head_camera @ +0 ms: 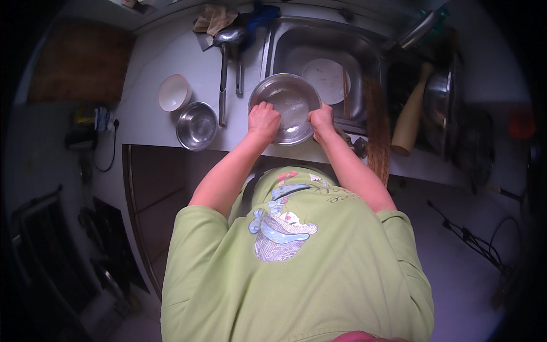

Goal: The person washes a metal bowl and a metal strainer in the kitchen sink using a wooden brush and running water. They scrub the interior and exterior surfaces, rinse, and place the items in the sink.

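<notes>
A large stainless steel bowl (295, 100) is tilted over the counter's edge and the near left corner of the sink. My right hand (321, 121) grips its right rim, the thumb side at the edge. My left hand (264, 120) reaches over the bowl's left side with its fingers curled inside; whether they hold anything is hidden. Left of it stand a smaller steel bowl (196, 126) and a white bowl with a red rim (174, 93). A steel ladle (223, 77) lies on the counter beyond them.
The steel sink (324, 40) holds a white round plate (327, 79). A brown wooden strip (377, 128) spans its right side, beside a pale wooden rolling pin (408, 117). The faucet (419, 32) is at the back right. Crumpled brown paper (214, 19) and a blue cloth (261, 19) lie behind.
</notes>
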`<control>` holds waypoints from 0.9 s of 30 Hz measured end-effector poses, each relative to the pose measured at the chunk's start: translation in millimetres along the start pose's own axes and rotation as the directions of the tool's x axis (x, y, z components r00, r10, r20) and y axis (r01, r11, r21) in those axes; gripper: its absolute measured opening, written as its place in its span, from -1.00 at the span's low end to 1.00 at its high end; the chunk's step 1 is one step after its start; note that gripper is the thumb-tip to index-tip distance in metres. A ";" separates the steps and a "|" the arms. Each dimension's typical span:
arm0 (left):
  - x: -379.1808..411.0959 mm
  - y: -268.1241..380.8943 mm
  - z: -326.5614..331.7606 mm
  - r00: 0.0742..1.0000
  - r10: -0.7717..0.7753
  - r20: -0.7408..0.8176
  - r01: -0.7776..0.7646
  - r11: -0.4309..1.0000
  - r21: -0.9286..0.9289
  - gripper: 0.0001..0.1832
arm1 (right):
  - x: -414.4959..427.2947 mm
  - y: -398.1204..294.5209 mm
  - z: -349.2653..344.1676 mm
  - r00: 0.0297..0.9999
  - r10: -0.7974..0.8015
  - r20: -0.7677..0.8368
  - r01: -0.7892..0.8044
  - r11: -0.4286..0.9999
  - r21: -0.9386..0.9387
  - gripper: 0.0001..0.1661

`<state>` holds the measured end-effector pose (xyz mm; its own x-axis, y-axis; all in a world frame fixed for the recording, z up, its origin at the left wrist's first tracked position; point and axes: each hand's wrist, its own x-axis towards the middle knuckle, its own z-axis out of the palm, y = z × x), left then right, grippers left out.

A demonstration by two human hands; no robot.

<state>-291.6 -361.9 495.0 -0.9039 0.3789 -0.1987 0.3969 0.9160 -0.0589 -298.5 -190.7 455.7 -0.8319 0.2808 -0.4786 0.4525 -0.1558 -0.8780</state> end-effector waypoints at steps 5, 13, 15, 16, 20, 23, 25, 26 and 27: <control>0.7 26.1 3.4 0.961 -0.201 0.189 0.257 0.902 -0.347 -0.82 | -3.9 -1.2 5.1 0.997 0.000 -0.080 0.003 1.000 0.030 -0.48; -3.9 12.4 -2.2 0.988 -0.152 0.010 0.151 0.970 -0.193 -0.83 | -13.3 -4.7 3.2 1.000 -0.008 -0.025 0.010 0.996 0.088 -0.56; -2.2 9.2 1.8 0.996 -0.087 -0.033 0.083 0.990 -0.115 -0.84 | -8.4 -4.7 1.3 0.999 0.000 -0.042 0.001 1.000 0.013 -0.57; -3.4 10.0 3.7 0.995 -0.102 -0.010 0.100 0.990 -0.098 -0.84 | -7.6 -4.2 2.2 0.999 0.001 -0.043 0.000 1.000 0.016 -0.56; -4.4 28.1 1.7 0.980 -0.178 0.085 0.186 0.977 -0.103 -0.82 | -6.9 -1.4 3.4 0.998 0.005 -0.068 0.001 0.995 0.096 -0.55; -4.1 21.2 4.7 0.983 -0.170 0.066 0.177 0.977 -0.119 -0.83 | -12.1 -6.9 5.6 0.997 0.037 -0.064 -0.024 0.982 0.190 -0.53; -1.3 15.0 5.9 0.991 -0.134 0.020 0.135 0.986 -0.096 -0.84 | -12.4 -7.8 6.1 0.996 0.064 -0.063 -0.049 0.976 0.214 -0.51; 0.3 13.1 6.4 0.994 -0.112 -0.001 0.111 0.991 -0.073 -0.84 | -11.0 -5.3 6.7 0.994 0.077 -0.072 -0.060 0.975 0.212 -0.49; 1.4 12.4 6.2 0.996 -0.087 -0.020 0.085 0.995 -0.050 -0.85 | -12.1 -5.1 6.7 0.992 0.091 -0.083 -0.072 0.975 0.209 -0.48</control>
<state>-286.9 -350.8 487.9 -0.9379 0.3007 -0.1728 0.3096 0.9505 -0.0262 -292.8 -199.6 465.9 -0.7575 0.3431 -0.5554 0.4344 -0.3701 -0.8212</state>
